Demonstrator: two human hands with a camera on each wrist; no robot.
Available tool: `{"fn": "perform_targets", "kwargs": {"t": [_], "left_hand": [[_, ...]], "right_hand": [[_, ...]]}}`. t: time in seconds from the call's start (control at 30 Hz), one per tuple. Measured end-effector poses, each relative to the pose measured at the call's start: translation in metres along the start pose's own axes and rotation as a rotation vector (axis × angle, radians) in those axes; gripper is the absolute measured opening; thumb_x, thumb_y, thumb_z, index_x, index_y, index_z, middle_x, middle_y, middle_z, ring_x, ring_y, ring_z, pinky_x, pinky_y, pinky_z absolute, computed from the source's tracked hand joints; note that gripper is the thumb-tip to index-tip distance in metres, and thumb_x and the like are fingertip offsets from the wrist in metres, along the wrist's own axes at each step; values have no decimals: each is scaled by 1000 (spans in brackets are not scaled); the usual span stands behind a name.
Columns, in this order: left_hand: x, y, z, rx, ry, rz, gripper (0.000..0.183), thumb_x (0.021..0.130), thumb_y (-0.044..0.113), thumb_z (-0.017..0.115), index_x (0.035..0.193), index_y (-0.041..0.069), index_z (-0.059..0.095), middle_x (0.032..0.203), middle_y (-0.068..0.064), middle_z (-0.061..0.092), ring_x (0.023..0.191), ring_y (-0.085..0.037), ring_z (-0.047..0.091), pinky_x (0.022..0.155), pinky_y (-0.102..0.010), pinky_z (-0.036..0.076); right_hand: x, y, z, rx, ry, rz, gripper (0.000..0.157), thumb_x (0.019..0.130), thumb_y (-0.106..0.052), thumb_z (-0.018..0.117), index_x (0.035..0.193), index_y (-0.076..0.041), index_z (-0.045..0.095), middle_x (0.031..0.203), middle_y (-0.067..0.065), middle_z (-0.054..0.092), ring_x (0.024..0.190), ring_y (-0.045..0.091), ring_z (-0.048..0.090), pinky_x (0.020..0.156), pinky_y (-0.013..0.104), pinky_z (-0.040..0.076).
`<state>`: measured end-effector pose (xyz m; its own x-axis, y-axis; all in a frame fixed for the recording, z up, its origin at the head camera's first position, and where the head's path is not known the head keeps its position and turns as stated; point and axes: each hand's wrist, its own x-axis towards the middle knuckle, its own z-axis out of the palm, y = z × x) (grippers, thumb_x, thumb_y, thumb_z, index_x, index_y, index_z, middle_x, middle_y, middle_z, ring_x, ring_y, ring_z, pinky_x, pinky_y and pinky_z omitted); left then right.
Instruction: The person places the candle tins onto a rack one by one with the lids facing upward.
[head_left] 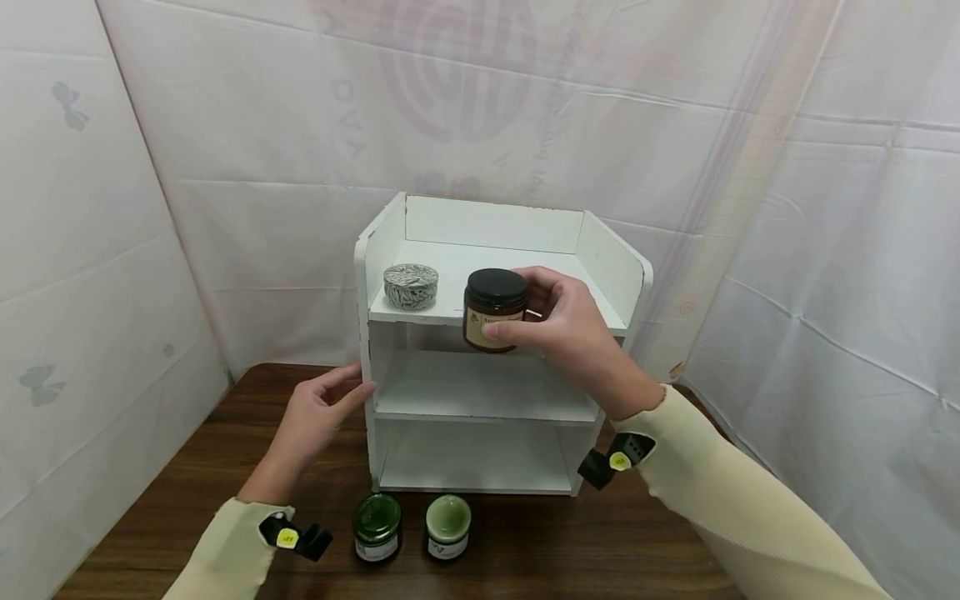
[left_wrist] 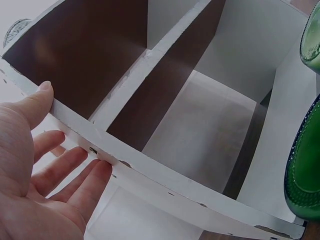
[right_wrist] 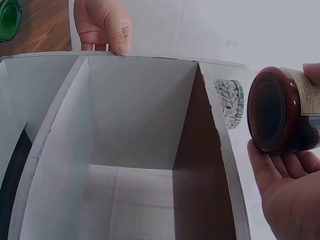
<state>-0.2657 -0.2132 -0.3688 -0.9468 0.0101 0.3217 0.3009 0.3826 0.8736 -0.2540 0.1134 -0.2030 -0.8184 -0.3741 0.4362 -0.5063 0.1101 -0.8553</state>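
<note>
My right hand (head_left: 566, 321) grips an amber glass jar (head_left: 495, 332) with a black lid and a tan label, thumb across the label. The jar is upright in front of the top board of a white shelf unit (head_left: 487, 387). In the right wrist view the base of the jar (right_wrist: 267, 112) shows, with fingers beneath it. My left hand (head_left: 315, 412) touches the unit's left side panel (left_wrist: 165, 175), thumb at the front edge, fingers loosely against the outer face. On the top board's left sits a round leaf-patterned tin (head_left: 411, 287).
Two jars stand on the dark wooden table (head_left: 300, 467) before the unit: a dark green one (head_left: 377, 521) and a paler green one (head_left: 447, 525). White sheeting (head_left: 262, 208) hangs behind and at both sides. The top board has raised back and side walls.
</note>
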Motion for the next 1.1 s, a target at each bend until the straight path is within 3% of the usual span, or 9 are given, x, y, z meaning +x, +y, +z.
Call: {"fn": "perform_targets", "kwargs": {"t": [0.13,0.4,1.1], "left_hand": [[0,0,0,5,-1,-6,58,100,41,68,147,11,57,144,-13,62,110,9,56,86,-14,50],[-1,0,0,0,-3,-14,59,100,41,67,148,11,55,143,-13,62,116,-1,57,87,-14,49],[-1,1,0,-2,-3,-6,57,100,40,68,148,11,56,143,-14,62,109,10,57,86,-15,50]], "right_hand": [[2,-1,1,8,-4,-7,52,77,-5,84,125,-5,66,118,11,72,103,18,73,83,27,59],[6,-1,2,11,6,-11,51,76,-4,84,124,-3,66,116,11,73,100,17,72,82,26,59],[20,2,0,36,14,9,49,77,-3,81,124,-3,66,115,11,73,99,17,71,84,26,57]]}}
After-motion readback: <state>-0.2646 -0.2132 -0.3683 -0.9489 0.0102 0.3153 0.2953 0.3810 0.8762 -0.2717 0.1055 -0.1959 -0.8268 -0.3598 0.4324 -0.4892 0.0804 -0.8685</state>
